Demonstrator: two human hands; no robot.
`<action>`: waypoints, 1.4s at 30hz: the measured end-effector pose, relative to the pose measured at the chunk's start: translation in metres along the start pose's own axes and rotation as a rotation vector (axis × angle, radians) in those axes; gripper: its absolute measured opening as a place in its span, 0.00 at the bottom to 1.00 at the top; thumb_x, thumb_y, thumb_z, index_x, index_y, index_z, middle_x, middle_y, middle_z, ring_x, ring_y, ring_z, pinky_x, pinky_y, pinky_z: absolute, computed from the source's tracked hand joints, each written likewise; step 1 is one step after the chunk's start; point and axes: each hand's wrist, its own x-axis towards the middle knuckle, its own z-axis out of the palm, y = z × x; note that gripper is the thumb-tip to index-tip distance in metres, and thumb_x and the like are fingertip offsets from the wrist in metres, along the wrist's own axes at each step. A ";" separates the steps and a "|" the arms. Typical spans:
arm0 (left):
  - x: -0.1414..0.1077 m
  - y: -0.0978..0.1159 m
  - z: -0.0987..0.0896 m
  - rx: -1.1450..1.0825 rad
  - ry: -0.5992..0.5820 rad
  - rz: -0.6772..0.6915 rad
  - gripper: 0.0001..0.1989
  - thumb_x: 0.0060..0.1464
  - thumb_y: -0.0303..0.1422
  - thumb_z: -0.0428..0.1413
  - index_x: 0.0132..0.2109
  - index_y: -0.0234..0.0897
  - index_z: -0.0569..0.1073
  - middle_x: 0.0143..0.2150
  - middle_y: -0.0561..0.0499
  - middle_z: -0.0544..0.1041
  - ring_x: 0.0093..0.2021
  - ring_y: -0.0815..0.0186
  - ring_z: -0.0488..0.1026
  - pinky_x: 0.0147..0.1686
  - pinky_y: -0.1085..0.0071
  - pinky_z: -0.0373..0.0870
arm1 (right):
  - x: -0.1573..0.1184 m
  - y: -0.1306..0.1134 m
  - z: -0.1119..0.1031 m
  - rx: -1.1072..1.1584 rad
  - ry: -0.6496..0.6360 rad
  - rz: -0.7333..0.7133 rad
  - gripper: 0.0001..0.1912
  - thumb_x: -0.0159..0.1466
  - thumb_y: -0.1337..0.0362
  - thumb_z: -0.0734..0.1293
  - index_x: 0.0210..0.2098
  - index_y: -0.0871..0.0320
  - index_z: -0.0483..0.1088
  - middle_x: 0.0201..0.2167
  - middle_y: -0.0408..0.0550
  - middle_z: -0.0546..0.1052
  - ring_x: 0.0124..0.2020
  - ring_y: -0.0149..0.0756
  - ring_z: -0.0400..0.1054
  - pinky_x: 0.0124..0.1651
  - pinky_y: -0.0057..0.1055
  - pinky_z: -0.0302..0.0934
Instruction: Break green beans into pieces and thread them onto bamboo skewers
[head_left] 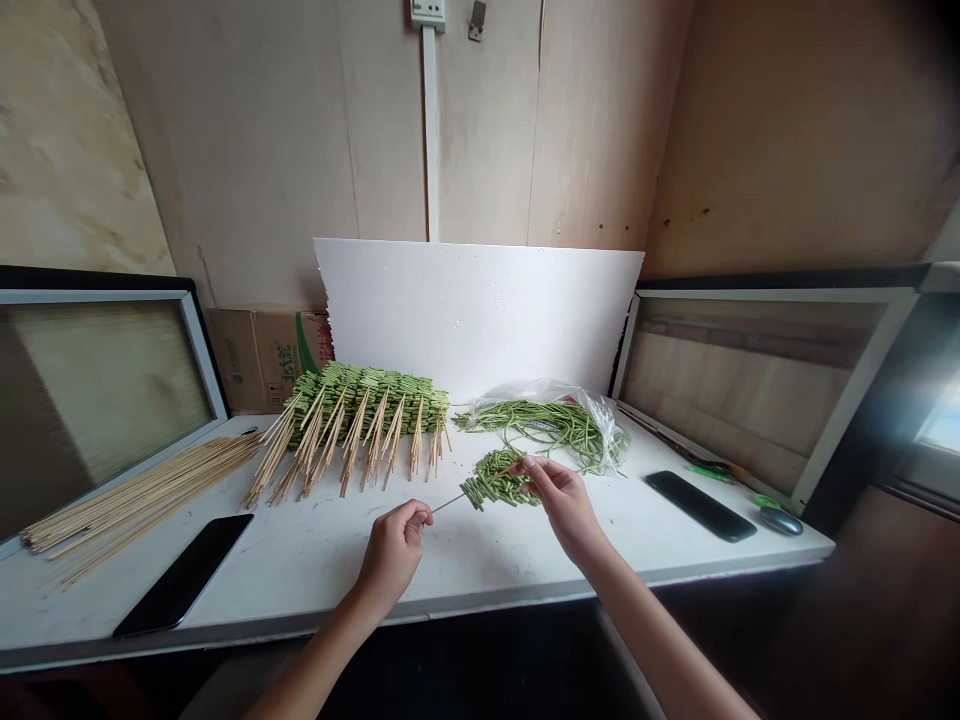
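Note:
My left hand (397, 545) is closed in a pinch on the bare end of a thin bamboo skewer (448, 503). Several short green bean pieces (473, 492) are threaded crosswise along that skewer, side by side. My right hand (561, 500) has its thumb and fingers pinched near the skewer's far end; whatever sits between the fingertips is too small to make out. Beneath and behind the fingers lies a heap of cut green bean pieces (510, 488) on the white table (465, 560). Part of the heap is hidden by my right hand.
Filled bean skewers (367, 395) are stacked at back left, sticks toward me. Loose bamboo skewers (142, 490) lie farther left, by a black phone (184, 577). Long beans (547, 425) rest in a clear bag. Another phone (701, 505) and a mouse (781, 520) are right.

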 end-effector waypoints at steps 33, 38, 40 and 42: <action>-0.003 -0.001 -0.003 0.060 -0.016 0.059 0.14 0.58 0.22 0.47 0.34 0.39 0.75 0.32 0.49 0.80 0.35 0.62 0.78 0.37 0.70 0.70 | -0.003 -0.003 0.001 -0.107 -0.005 -0.027 0.20 0.62 0.42 0.71 0.36 0.52 0.83 0.40 0.53 0.84 0.32 0.45 0.76 0.41 0.42 0.70; -0.003 -0.004 -0.003 0.078 -0.019 0.064 0.14 0.58 0.23 0.46 0.34 0.39 0.76 0.32 0.49 0.80 0.34 0.62 0.77 0.37 0.69 0.71 | -0.004 -0.003 0.004 -0.117 0.006 -0.021 0.21 0.61 0.41 0.72 0.37 0.52 0.83 0.38 0.53 0.84 0.31 0.46 0.77 0.39 0.43 0.71; -0.002 -0.004 -0.003 0.075 -0.012 0.064 0.14 0.59 0.24 0.46 0.34 0.39 0.76 0.32 0.49 0.80 0.33 0.62 0.77 0.38 0.70 0.71 | -0.004 -0.003 0.005 -0.111 0.024 -0.018 0.22 0.60 0.40 0.72 0.36 0.52 0.82 0.38 0.53 0.84 0.30 0.45 0.77 0.38 0.42 0.71; -0.001 -0.004 -0.004 0.067 0.001 0.057 0.13 0.60 0.26 0.47 0.34 0.39 0.76 0.31 0.50 0.79 0.33 0.62 0.77 0.36 0.71 0.70 | -0.004 -0.003 0.006 -0.102 0.039 -0.015 0.23 0.60 0.39 0.72 0.37 0.52 0.82 0.38 0.52 0.84 0.30 0.44 0.77 0.37 0.41 0.71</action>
